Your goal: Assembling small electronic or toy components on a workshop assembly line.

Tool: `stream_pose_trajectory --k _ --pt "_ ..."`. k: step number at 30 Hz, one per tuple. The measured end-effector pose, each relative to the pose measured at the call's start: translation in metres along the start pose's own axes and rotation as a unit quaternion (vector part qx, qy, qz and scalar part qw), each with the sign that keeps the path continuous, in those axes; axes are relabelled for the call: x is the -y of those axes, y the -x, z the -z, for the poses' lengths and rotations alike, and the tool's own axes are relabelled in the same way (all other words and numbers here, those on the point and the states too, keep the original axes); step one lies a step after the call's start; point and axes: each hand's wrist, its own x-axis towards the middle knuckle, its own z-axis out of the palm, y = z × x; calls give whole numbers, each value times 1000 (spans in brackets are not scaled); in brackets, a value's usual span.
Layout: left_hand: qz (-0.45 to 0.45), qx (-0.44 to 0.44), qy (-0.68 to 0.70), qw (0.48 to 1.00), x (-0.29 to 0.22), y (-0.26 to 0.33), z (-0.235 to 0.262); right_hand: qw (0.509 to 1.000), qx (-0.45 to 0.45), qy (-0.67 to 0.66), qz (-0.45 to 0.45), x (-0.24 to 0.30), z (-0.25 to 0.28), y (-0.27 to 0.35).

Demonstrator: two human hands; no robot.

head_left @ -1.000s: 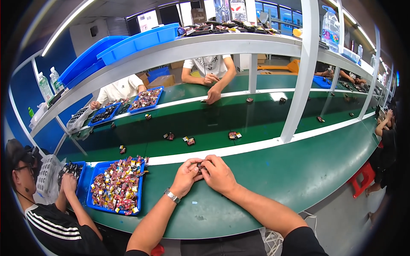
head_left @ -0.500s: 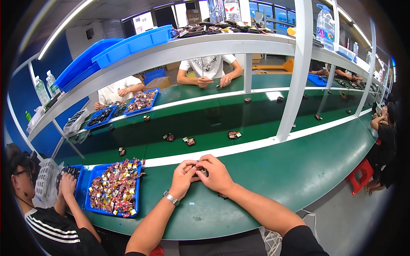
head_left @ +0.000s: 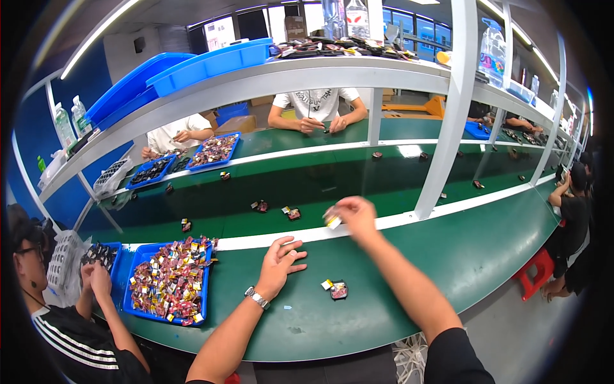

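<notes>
The right hand (head_left: 355, 214), extended forward, pinches a small white-yellow piece (head_left: 332, 222); the small dark red-black part (head_left: 338, 290) lies behind it on the green surface (head_left: 486, 256), just right of the flat, empty left hand (head_left: 281, 259).

Long green workbench (head_left: 486, 256) with white edge stripe, curving through the hall. White steel shelf frame (head_left: 448, 115) overhead (blue bins (head_left: 211, 61) stacked on top). Dark blue wall (head_left: 38, 147) at left, windows (head_left: 409, 29) behind, ceiling strip light (head_left: 96, 38), red stool (head_left: 537, 272).
</notes>
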Motion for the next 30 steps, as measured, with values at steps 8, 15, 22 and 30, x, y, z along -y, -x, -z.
stream_pose_trajectory --k 8,15,22,30 --pt "13 34 -8 999 5 -5 9 859 -295 384 -164 -29 138 -79" --pt "8 22 -38 999 2 -2 13 867 -77 490 57 39 77 0" --pt "-4 58 -100 993 10 -5 13 844 205 491 -64 108 -7 156" --pt "37 140 -151 978 0 -4 18 870 330 341 132 98 -29 107"
